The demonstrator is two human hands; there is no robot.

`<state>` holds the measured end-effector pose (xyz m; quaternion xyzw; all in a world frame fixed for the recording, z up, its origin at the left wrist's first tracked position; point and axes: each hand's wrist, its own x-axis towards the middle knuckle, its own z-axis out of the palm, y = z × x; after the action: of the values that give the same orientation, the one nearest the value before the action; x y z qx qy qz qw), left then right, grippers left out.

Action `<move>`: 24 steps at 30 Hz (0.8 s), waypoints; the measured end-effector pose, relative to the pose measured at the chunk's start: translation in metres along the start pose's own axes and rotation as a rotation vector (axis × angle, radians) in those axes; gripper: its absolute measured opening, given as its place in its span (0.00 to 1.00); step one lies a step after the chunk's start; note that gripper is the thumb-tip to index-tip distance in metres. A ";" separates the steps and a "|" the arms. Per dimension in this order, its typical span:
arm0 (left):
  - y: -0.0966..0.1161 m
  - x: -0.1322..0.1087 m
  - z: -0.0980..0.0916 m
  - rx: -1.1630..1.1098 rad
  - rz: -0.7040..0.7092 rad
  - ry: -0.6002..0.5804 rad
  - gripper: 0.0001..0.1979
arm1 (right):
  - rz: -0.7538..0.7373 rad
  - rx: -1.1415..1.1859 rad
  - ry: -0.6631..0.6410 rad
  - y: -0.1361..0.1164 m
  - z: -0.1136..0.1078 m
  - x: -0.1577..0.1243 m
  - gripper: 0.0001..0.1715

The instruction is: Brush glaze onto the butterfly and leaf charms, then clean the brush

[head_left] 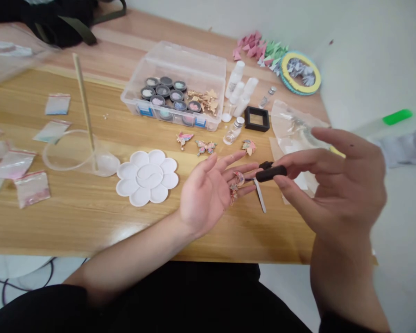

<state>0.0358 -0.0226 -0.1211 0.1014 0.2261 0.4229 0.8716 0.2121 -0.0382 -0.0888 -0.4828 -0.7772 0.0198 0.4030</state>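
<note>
My left hand [208, 196] is palm up with its fingers spread, holding a colourful moon-shaped charm [238, 179] with small parts hanging across the fingers. My right hand [336, 178] pinches a short black cylinder [271, 173], possibly a small torch, between thumb and fingers, its end pointed towards the charm. A small black piece [265, 164] shows just behind it; whether the two are joined I cannot tell. Beneath the left fingertips lies a thin metal tool [260, 196]. Beyond them sit a butterfly charm [205, 147], a winged charm [184, 140] and a rounded charm [248, 147].
A white flower-shaped palette [147, 178] lies left of my hands, beside a clear cup [69, 155] with a wooden stick [84, 106]. Behind stands an open plastic box [176, 58] of powder pots. Bottles [235, 78], a black frame [257, 119] and powder bags [33, 188] lie around.
</note>
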 end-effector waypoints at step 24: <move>-0.002 -0.001 0.001 -0.018 0.002 0.005 0.25 | 0.062 0.055 0.083 -0.006 0.004 -0.007 0.25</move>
<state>0.0370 -0.0241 -0.1205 0.0927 0.2244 0.4262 0.8714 0.2062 -0.0455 -0.0933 -0.4959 -0.7435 0.0337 0.4473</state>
